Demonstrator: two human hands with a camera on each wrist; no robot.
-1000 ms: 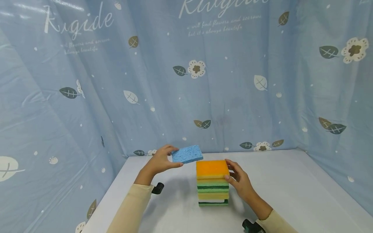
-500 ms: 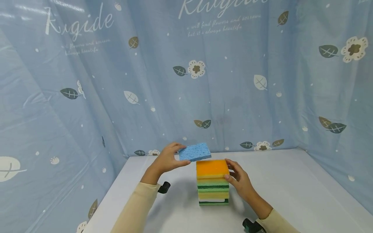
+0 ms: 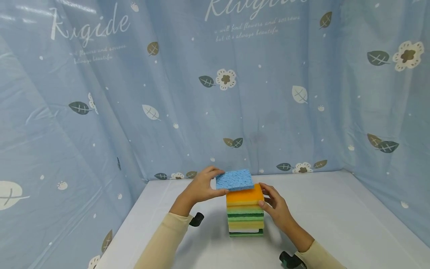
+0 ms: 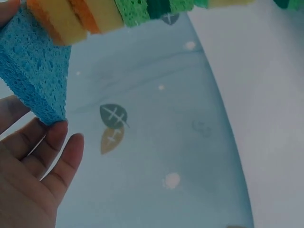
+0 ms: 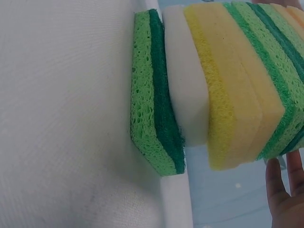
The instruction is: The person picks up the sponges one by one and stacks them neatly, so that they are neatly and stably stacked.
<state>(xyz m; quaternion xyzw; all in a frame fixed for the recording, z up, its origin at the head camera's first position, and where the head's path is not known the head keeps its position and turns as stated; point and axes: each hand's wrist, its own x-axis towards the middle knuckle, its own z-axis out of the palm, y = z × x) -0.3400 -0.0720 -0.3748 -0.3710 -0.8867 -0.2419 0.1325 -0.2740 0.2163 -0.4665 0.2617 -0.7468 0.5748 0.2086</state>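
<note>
My left hand (image 3: 201, 186) pinches a blue sponge (image 3: 235, 180) by its left end, thumb at the front edge and fingers behind. The blue sponge lies over the left and rear of the orange sponge (image 3: 246, 196) that tops a stack of sponges (image 3: 246, 220). Whether they touch is hard to tell. From the right, my right hand (image 3: 278, 209) holds the upper stack, its thumb at the front corner and fingers at the back. Lower in the stack, a white sponge (image 5: 185, 76) rests on a green sponge (image 5: 145, 90) at the bottom, seen sideways in the right wrist view.
The stack stands on a white table (image 3: 336, 220). A blue curtain (image 3: 188, 112) printed with leaves and flowers hangs behind and at both sides. Dark wrist cameras (image 3: 196, 219) sit below each hand.
My left hand has carried the blue sponge rightward, from left of the stack to over its top, lowering it slightly at the end. The right hand and the stack have stayed in place.
</note>
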